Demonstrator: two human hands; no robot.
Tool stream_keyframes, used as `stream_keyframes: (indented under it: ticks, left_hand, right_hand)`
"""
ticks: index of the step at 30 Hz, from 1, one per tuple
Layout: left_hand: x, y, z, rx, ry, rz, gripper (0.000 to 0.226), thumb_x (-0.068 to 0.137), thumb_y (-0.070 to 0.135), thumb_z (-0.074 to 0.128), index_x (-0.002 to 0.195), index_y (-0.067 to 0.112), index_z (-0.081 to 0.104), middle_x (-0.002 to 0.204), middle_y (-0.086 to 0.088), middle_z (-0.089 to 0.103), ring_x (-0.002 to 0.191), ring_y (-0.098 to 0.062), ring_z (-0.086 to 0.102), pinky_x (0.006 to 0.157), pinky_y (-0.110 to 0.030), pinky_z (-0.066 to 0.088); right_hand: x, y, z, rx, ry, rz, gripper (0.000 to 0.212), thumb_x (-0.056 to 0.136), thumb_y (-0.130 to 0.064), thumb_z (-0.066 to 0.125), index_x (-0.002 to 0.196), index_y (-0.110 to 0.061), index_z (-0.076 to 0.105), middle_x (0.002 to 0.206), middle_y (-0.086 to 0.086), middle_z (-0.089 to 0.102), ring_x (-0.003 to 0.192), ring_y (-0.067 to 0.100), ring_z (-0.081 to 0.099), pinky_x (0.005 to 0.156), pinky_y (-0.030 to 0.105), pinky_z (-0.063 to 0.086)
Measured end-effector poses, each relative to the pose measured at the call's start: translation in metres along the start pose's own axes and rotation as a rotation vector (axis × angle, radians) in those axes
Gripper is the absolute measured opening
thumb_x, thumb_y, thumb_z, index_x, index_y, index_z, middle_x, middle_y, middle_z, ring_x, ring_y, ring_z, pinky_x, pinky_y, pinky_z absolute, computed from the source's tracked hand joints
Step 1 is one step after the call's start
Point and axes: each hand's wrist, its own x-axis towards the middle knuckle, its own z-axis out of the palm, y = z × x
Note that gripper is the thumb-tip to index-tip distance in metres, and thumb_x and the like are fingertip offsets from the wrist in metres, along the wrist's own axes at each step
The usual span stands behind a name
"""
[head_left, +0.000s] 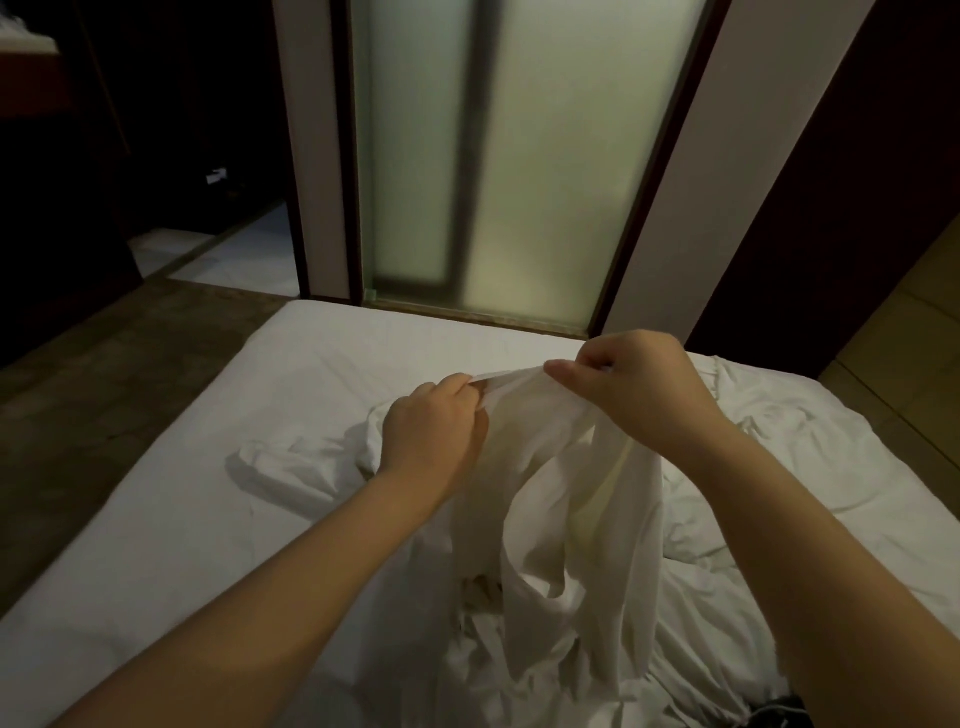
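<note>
Both the left hand (434, 431) and right hand (641, 384) pinch the white sheet's (582, 499) lifted edge above the bed (171, 499), probably hunting a corner; next, slide the hands apart.

Left hand (431, 431) and right hand (634, 384) close together at arm's length, fingertips (555, 370) pinched.

Your left hand (434, 431) and right hand (636, 384) sit at the centre of the frame, close together, each pinching the top edge of a white cloth (566, 499). The cloth hangs down between your forearms in long folds and bunches at the lower centre on the white bed (171, 519). More rumpled sheet lies to the right. A frosted glass door (519, 156) fills the upper centre, with dark floor (104, 364) at left.
</note>
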Motion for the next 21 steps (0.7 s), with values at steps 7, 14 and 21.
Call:
stream_keyframes:
  ticks: [7, 14, 21]
  left_hand:
    - [0.007, -0.005, -0.013, -0.217, 0.078, 0.064, 0.044, 0.1, 0.035, 0.034, 0.134, 0.012, 0.05, 0.133, -0.005, 0.056, 0.115, -0.023, 0.055, 0.096, -0.022, 0.037]
    - [0.07, -0.009, -0.071, -0.314, 0.079, 0.2, 0.043, 0.087, 0.036, 0.039, 0.051, 0.013, 0.044, 0.058, -0.003, 0.046, 0.061, -0.021, 0.045, 0.064, -0.038, 0.036]
    - [0.057, -0.031, -0.008, -0.354, -0.052, 0.144, 0.031, 0.097, 0.026, 0.046, 0.07, 0.016, 0.055, 0.063, 0.008, 0.047, 0.06, -0.005, 0.045, 0.055, -0.012, 0.031]
  right_hand:
    - [0.006, 0.014, -0.004, 0.019, 0.09, -0.005, 0.037, 0.086, -0.041, 0.063, 0.057, -0.019, 0.06, 0.051, -0.004, 0.05, 0.054, 0.011, 0.048, 0.052, 0.019, 0.033]
    - [0.028, 0.021, -0.021, -0.217, 0.462, -0.181, 0.043, 0.09, -0.042, 0.055, 0.067, -0.007, 0.067, 0.062, 0.007, 0.057, 0.057, 0.026, 0.052, 0.055, 0.033, 0.042]
    - [0.037, 0.027, -0.011, -0.219, 0.565, -0.167, 0.038, 0.091, -0.041, 0.055, 0.079, -0.01, 0.075, 0.068, 0.008, 0.064, 0.059, 0.024, 0.057, 0.058, 0.037, 0.05]
